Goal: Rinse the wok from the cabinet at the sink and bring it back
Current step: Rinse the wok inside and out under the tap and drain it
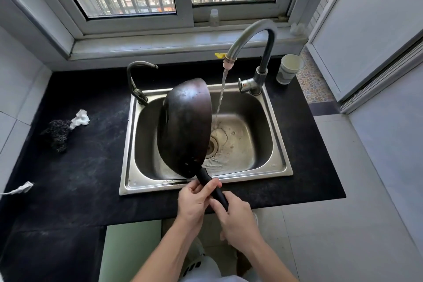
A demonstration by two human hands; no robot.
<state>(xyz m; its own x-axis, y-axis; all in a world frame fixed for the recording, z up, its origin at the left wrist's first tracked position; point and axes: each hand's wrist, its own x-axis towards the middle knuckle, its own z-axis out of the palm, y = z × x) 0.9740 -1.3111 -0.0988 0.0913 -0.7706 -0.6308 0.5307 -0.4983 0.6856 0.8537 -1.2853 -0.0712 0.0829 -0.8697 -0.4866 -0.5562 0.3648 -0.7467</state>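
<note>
A dark wok (185,128) is tipped on its edge over the left half of the steel sink (278,144), its rounded outside facing me. Its black handle (211,186) points down toward me across the sink's front rim. My left hand (194,201) grips the handle from the left, and my right hand (235,217) grips its lower end just behind. Water runs from the tall curved tap (258,36) in a thin stream just right of the wok and lands near the drain (211,146).
A black counter (80,155) surrounds the sink. On it at the left lie a steel scourer (57,131), a white crumpled cloth (80,118) and a white plug (23,188). A second small tap (136,80) stands at the sink's back left, a paper cup (288,72) at the back right.
</note>
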